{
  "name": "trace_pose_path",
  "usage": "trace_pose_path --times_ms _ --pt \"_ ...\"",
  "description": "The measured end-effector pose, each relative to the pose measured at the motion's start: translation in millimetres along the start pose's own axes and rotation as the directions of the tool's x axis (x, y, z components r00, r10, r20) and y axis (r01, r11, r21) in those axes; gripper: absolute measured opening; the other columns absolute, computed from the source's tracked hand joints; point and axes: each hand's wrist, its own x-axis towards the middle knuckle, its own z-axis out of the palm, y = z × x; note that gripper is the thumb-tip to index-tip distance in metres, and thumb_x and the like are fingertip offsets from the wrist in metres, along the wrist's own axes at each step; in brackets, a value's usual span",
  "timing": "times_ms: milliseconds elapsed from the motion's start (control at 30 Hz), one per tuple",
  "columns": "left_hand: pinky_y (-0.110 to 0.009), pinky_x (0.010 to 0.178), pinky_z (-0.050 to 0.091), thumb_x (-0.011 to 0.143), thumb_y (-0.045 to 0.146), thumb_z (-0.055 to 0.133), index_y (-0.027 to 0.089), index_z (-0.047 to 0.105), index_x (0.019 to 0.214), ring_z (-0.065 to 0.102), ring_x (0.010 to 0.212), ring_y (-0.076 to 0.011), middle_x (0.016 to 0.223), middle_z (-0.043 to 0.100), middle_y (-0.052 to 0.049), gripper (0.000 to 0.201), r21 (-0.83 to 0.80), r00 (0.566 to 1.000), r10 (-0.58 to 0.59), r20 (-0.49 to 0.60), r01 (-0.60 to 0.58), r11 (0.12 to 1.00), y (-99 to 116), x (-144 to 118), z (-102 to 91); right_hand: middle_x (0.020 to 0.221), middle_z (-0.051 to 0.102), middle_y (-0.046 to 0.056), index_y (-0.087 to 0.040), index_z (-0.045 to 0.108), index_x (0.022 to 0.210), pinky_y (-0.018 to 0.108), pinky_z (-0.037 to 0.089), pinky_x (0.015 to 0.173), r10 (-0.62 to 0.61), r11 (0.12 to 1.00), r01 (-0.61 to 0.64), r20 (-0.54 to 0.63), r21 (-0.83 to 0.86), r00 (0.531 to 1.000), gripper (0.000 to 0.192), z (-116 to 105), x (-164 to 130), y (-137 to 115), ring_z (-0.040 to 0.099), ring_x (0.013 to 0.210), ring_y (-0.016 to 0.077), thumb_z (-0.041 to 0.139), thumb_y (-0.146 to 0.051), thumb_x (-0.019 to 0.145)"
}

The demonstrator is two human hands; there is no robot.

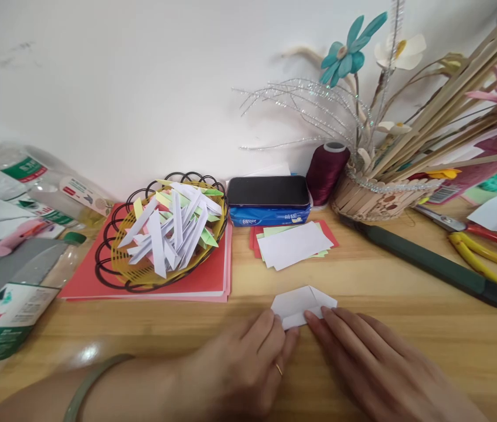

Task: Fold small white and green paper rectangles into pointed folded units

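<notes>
A small white sheet of paper (pixel 299 302) lies on the table with its two far corners folded in and a strip turned up along its near edge. My left hand (pixel 252 357) has its fingers curled closed on the paper's left near corner. At the right end of the folded strip, my right hand (pixel 363 357) presses the paper with thumb and fingertips, its other fingers close together. Just beyond the paper is a stack of paper slips (pixel 295 245), white on top, with green and red ones beneath.
Folded paper strips (pixel 178 228) fill a yellow basket (pixel 121 266) on red sheets (pixel 85 269). A phone (pixel 268 191) rests on a blue tissue pack (pixel 270 217), near a thread spool (pixel 326 170). A dark green-handled tool (pixel 424 258), pliers (pixel 481 258), bottles (pixel 15 316) and a flower holder (pixel 380 196) surround the workspace.
</notes>
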Motion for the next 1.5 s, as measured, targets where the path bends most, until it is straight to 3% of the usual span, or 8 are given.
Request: trace_pose_path --times_ms 267,467,733,1000,1200,1333,1500 --pt "-0.032 0.085 0.043 0.09 0.01 0.035 0.002 0.056 0.116 0.057 0.096 -0.0214 0.102 0.062 -0.013 0.035 0.001 0.997 -0.02 0.069 0.02 1.0 0 -1 0.6 0.114 0.06 0.009 -0.011 0.053 0.116 0.038 0.046 0.084 0.025 0.999 -0.025 0.013 0.028 1.0 0.043 -2 1 0 0.054 0.103 0.0244 0.034 -0.003 0.078" --pt "-0.032 0.087 0.041 0.088 0.014 0.038 0.004 0.061 0.107 0.056 0.098 -0.0216 0.106 0.062 -0.013 0.032 0.057 0.995 -0.011 0.101 0.005 0.998 3 3 -4.2 0.113 0.061 0.009 -0.011 0.054 0.114 0.036 0.047 0.083 0.025 0.999 -0.025 -0.012 0.043 1.0 0.04 0 6 4 0.055 0.101 0.0231 0.035 -0.004 0.079" --pt "-0.035 0.092 0.036 0.087 0.02 0.041 0.007 0.065 0.105 0.056 0.1 -0.023 0.111 0.061 -0.01 0.032 0.181 0.981 0.01 0.194 -0.046 0.982 9 4 -9.4 0.114 0.062 0.009 -0.013 0.047 0.127 0.036 0.048 0.086 0.051 0.996 -0.049 -0.026 0.078 0.998 0.049 1 2 4 0.055 0.106 0.0226 0.039 -0.007 0.079" --pt "-0.04 0.088 0.037 0.085 0.025 0.047 0.009 0.067 0.098 0.052 0.103 -0.0251 0.109 0.062 -0.011 0.029 0.233 0.978 -0.003 0.208 -0.047 0.971 12 3 -13.8 0.113 0.061 0.012 -0.009 0.059 0.108 0.039 0.048 0.084 0.01 1.0 -0.01 -0.029 0.012 1.0 0.04 -3 2 4 0.055 0.102 0.0257 0.037 -0.001 0.075" --pt "-0.039 0.088 0.039 0.08 0.023 0.051 0.008 0.069 0.084 0.056 0.098 -0.0259 0.102 0.067 -0.012 0.023 0.205 0.988 0.039 0.15 -0.07 0.976 13 2 -10.9 0.112 0.062 0.012 -0.008 0.055 0.114 0.039 0.049 0.082 0.006 1.0 -0.006 -0.052 -0.008 0.999 0.044 -3 2 2 0.056 0.101 0.0251 0.031 -0.001 0.078" --pt "-0.041 0.087 0.04 0.079 0.021 0.051 0.006 0.069 0.086 0.059 0.095 -0.0267 0.099 0.068 -0.015 0.024 0.23 0.988 0.077 0.136 -0.107 0.967 14 3 -10.9 0.11 0.063 0.01 -0.01 0.049 0.123 0.04 0.048 0.083 0.02 1.0 -0.02 -0.014 -0.021 1.0 0.049 -2 4 -2 0.057 0.1 0.0248 0.028 -0.003 0.08" --pt "-0.04 0.086 0.041 0.08 0.022 0.05 0.007 0.07 0.09 0.058 0.096 -0.026 0.099 0.068 -0.012 0.027 0.266 0.979 0.086 0.183 -0.133 0.955 14 6 -15.3 0.115 0.061 0.011 -0.009 0.053 0.117 0.038 0.047 0.086 0.054 0.999 -0.054 -0.068 0.005 0.996 0.045 -3 -6 2 0.055 0.105 0.0236 0.034 -0.002 0.077"
